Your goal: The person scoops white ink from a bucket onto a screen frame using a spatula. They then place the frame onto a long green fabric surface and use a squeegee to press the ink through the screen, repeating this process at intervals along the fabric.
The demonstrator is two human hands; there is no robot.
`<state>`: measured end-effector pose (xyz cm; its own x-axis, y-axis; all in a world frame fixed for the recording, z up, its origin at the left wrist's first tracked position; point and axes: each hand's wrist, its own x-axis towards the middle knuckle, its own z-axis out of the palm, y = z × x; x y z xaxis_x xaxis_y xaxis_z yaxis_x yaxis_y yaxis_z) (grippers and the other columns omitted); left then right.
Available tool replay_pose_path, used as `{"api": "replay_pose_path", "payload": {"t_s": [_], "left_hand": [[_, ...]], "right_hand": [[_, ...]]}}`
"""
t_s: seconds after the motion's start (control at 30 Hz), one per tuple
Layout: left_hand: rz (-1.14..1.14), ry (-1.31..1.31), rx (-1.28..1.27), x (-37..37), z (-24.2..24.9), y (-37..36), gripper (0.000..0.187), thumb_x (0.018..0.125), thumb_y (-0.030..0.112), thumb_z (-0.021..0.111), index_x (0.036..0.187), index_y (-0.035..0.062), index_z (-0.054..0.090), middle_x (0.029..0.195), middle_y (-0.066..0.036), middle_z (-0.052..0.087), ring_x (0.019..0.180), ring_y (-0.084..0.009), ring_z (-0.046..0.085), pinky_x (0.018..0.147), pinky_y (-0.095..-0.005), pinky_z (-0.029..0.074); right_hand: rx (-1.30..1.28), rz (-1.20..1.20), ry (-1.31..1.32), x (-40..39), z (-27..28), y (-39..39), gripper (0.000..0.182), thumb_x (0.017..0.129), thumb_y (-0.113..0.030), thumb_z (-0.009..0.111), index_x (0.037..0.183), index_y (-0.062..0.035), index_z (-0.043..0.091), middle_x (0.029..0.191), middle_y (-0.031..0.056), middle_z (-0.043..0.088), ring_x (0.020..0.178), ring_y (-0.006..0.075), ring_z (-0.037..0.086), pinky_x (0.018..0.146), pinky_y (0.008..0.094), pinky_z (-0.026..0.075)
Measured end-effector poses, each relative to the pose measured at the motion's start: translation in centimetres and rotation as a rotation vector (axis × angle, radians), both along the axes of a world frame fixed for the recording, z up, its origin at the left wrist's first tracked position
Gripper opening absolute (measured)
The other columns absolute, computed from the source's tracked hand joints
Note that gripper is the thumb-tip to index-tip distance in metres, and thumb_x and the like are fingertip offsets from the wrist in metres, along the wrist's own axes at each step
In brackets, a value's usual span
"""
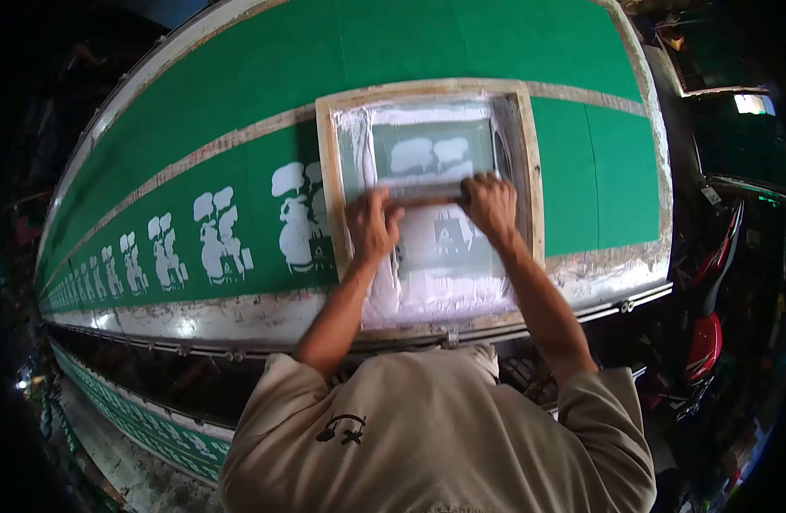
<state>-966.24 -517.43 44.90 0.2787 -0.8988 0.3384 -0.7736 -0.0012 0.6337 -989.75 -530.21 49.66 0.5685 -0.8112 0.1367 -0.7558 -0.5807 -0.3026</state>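
My left hand (374,227) and my right hand (491,203) are closed on the two ends of a squeegee (427,201). It lies crosswise inside a wooden-framed printing screen (536,175), about halfway down the mesh. Thick whitish ink (461,301) coats the mesh, heaviest along the near end and the left side. Pale design shapes (412,155) show through beyond the squeegee. Under the screen is green fabric (573,171) on a long table. To the left, a row of white printed figures (218,235) runs along the fabric.
A metal rail (581,315) follows the table's near edge, right in front of my body. Another table with printed green fabric (136,415) is at lower left. A red motorbike (706,349) stands on the right.
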Motion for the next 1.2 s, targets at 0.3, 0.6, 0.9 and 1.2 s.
{"api": "replay_pose_path", "payload": {"t_s": [0.3,0.6,0.9,1.2], "left_hand": [[-0.152,0.001,0.055,-7.4,2.7,19.4,0.045,0.097,0.043,0.069,0.118,0.0028,0.065,0.113,-0.014,0.073,0.105,-0.0369,0.069,0.092,-0.0465,0.051],[0.418,-0.249,0.415,2.9,-1.6,12.0,0.04,0.088,0.029,0.075,0.105,-0.0039,0.06,0.106,-0.027,0.06,0.109,-0.0457,0.054,0.095,-0.0542,0.047],[0.468,0.436,0.393,2.4,1.2,11.7,0.037,0.087,0.011,0.071,0.111,-0.0018,0.046,0.091,-0.019,0.057,0.079,-0.0303,0.06,0.075,-0.0414,0.051],[0.474,0.331,0.293,-0.3,0.8,9.2,0.037,0.088,0.01,0.069,0.114,0.0001,0.045,0.094,-0.018,0.059,0.082,-0.0296,0.063,0.076,-0.042,0.053]], "right_hand": [[-0.018,0.098,-0.019,-9.5,-0.1,18.5,0.018,0.082,-0.022,0.073,0.095,-0.0109,0.069,0.096,0.0075,0.068,0.097,0.0277,0.067,0.082,0.0439,0.052],[-0.032,0.136,-0.023,-11.5,0.8,20.3,0.018,0.086,-0.019,0.066,0.101,-0.017,0.074,0.102,0.0006,0.073,0.105,0.0221,0.069,0.085,0.0445,0.05],[-0.214,-0.005,-0.069,0.6,-2.2,-5.0,0.033,0.08,-0.013,0.074,0.113,-0.0173,0.072,0.115,-0.0014,0.069,0.109,0.024,0.063,0.091,0.0464,0.046],[0.376,-0.523,-0.278,-17.3,-2.8,4.3,0.041,0.073,-0.018,0.075,0.113,-0.0091,0.078,0.113,0.0121,0.075,0.112,0.0288,0.068,0.105,0.0462,0.045]]}}
